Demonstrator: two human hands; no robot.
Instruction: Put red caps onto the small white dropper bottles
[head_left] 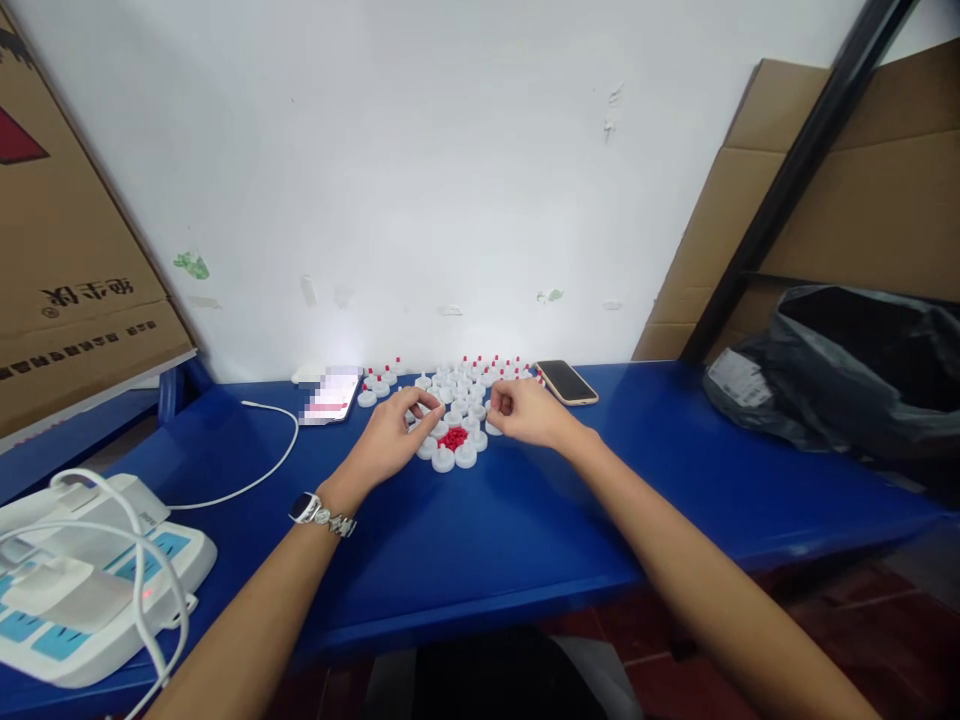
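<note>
White round caps with short nozzles [466, 457] stand in a cluster on the blue table, ringing a small pile of red tips [452, 439]. Behind them, several white caps carry red tips on top [381, 386], at the back left and back right. My left hand [394, 432] is at the left of the cluster, thumb and forefinger pinched above the caps; what lies between them cannot be made out. On the right side, my right hand [525, 412] is also closed in a pinch, just above a white cap [494, 428]. Its fingertips hide anything they hold.
A phone with a lit screen [330, 396] lies left of the caps, a dark phone [568, 382] to the right. A white power strip [97, 580] with cables occupies the left front. Cardboard [75, 240] stands at left; a black plastic bag [825, 370] sits at right.
</note>
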